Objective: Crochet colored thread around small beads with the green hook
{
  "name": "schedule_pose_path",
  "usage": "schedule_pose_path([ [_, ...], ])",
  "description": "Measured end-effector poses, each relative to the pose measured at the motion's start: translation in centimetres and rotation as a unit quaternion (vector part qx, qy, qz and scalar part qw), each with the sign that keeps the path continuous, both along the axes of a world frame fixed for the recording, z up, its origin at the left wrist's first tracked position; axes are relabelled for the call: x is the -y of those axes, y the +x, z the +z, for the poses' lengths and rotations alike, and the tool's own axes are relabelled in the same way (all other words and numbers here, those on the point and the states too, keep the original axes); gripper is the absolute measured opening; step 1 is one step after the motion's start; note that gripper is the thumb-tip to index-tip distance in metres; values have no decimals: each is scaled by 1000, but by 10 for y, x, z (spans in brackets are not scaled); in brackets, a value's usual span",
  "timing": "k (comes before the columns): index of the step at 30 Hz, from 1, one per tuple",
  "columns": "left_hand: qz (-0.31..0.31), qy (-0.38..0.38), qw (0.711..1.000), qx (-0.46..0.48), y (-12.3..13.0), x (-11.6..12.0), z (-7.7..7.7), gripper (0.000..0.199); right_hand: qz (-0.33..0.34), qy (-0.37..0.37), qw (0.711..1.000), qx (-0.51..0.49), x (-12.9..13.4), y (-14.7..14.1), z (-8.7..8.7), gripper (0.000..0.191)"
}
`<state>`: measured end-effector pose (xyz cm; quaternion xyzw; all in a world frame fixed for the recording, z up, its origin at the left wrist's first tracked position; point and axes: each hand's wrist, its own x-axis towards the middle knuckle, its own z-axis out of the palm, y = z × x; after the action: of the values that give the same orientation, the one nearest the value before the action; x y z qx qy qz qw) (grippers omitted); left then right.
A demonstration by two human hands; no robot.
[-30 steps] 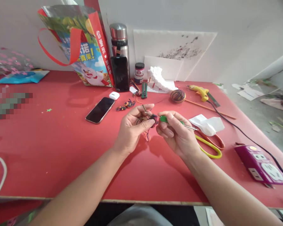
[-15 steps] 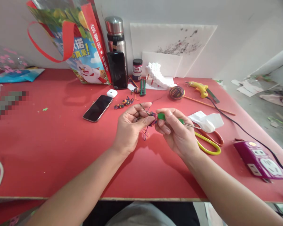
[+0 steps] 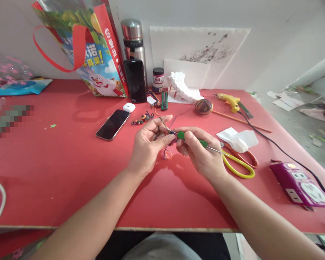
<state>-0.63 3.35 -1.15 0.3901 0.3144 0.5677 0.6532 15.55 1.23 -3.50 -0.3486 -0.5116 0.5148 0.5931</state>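
Observation:
Between thumb and fingers, my left hand [image 3: 147, 146] pinches a small multicoloured crochet piece [image 3: 172, 141]; its fingers hide part of it. A strand of yarn crosses the raised left index finger. My right hand [image 3: 202, 151] grips a crochet hook [image 3: 196, 139] by its green handle, the bare metal end sticking out to the right. The hook's other end reaches into the crochet piece at the left fingertips. A loose loop of yarn [image 3: 167, 154] hangs below. Behind the hands, a ball of variegated yarn [image 3: 203, 106] rests on the red table [image 3: 70, 173], with a strand leading toward my left hand.
Scissors [image 3: 239, 169] with yellow and orange handles lie right of my right hand, beside white tissue [image 3: 236, 140]. Further right are a purple case [image 3: 300, 184] and a yellow glue gun [image 3: 229, 101] with a black cord. A phone [image 3: 113, 124] lies left; a thermos [image 3: 131, 36] stands behind.
My right hand has shifted slightly left, and the hook has slid further toward the left fingertips. My left hand keeps its pinch on the crochet piece.

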Motion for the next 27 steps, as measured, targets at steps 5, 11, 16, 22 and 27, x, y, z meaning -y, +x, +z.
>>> schedule_pose_path([
  [5, 0, 1, 1000, 6, 1, 0, -1, 48, -3, 9, 1000, -26, 0, -2, 1, 25],
  [11, -7, 6, 1000, -1, 0, 1, -1, 47, -4, -3, 1000, -15, 1, -1, 1, 28],
  [16, -13, 6, 1000, 5, -1, 1, 1, 44, 7, 5, 1000, 11, 2, 0, 3, 29],
  [22, -9, 11, 1000, 10, -1, -1, -3, 45, 12, 17, 1000, -1, 2, -1, 6, 23],
  [27, -16, 9, 1000, 15, -2, -3, -7, 49, 33, -3, 998, -53, 1, 0, 7, 20],
])
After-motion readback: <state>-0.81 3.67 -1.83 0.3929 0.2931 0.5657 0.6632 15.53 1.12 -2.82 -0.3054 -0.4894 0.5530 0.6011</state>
